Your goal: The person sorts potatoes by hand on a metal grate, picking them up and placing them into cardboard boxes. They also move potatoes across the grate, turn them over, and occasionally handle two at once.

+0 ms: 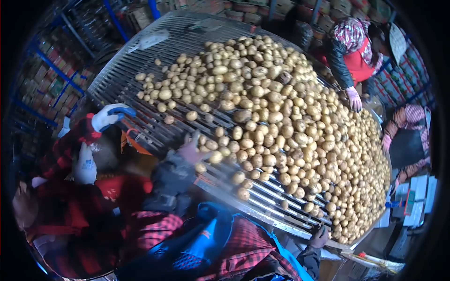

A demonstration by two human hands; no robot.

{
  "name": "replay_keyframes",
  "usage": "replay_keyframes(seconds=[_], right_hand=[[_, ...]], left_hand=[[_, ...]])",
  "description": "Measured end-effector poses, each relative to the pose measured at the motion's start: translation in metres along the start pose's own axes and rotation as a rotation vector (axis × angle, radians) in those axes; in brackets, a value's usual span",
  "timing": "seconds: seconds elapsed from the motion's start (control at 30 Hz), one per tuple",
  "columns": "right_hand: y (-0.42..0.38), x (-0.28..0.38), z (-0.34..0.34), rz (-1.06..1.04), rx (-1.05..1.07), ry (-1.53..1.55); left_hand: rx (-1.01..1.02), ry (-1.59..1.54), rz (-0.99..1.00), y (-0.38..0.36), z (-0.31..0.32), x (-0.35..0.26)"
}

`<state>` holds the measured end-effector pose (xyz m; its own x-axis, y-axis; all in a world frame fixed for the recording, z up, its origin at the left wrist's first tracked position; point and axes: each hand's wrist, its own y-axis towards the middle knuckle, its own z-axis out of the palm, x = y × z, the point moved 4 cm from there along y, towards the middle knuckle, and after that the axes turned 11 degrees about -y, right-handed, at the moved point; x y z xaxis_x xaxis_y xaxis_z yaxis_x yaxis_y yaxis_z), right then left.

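My left hand [190,149], in a pale purplish glove and blurred by motion, is over the metal slats at the left edge of the potatoes [281,126]. Its fingers look spread, and I see nothing held in them. At the lower rim of the slatted table [262,213] is my right hand [320,237], in a dark glove, close to a few potatoes. Its fingers are too dark to tell whether they grip anything. The potatoes form a broad heap from the middle to the right side of the slats.
At left, a co-worker in red-and-black plaid has white-and-blue gloves [108,117] near the table edge. Across the table, a person in a red apron [360,65] reaches toward the potatoes. Another person [411,136] stands at right. A clear plastic item [152,39] lies at the upper left.
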<state>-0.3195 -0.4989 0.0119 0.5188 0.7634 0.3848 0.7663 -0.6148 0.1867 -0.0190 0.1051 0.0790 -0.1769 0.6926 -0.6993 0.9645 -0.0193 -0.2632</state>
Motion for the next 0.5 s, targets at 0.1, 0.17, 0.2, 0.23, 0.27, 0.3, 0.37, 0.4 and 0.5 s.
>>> replay_keyframes(seconds=[0.1, 0.17, 0.2, 0.23, 0.27, 0.3, 0.37, 0.4, 0.5], right_hand=[[-0.003, -0.005, 0.008, 0.125, 0.046, 0.187], [-0.001, 0.006, -0.003, 0.023, 0.048, -0.046], [-0.001, 0.015, -0.006, -0.057, -0.111, -0.017], [-0.002, 0.019, -0.005, 0.012, -0.122, 0.121], [-0.001, 0.024, -0.007, -0.022, -0.136, 0.063], [-0.001, 0.027, -0.011, -0.053, -0.147, -0.002], [-0.004, 0.014, -0.007, -0.053, -0.112, -0.103], [-0.006, 0.012, -0.008, -0.034, -0.070, -0.146], [0.003, 0.020, -0.009, 0.028, 0.030, -0.110]], left_hand=[[0.152, 0.135, -0.176, -0.022, 0.024, -0.002], [0.208, 0.264, -0.219, -0.025, 0.053, -0.023], [0.149, 0.162, -0.205, -0.028, 0.065, -0.033], [0.087, 0.062, -0.188, -0.032, 0.074, -0.043], [0.052, 0.088, -0.125, -0.024, 0.093, -0.042], [0.021, 0.111, -0.061, -0.019, 0.106, -0.054], [0.024, -0.066, 0.156, -0.005, 0.122, -0.082], [0.068, -0.071, 0.191, 0.008, 0.135, -0.088], [0.153, -0.118, 0.278, 0.031, 0.151, -0.138]])
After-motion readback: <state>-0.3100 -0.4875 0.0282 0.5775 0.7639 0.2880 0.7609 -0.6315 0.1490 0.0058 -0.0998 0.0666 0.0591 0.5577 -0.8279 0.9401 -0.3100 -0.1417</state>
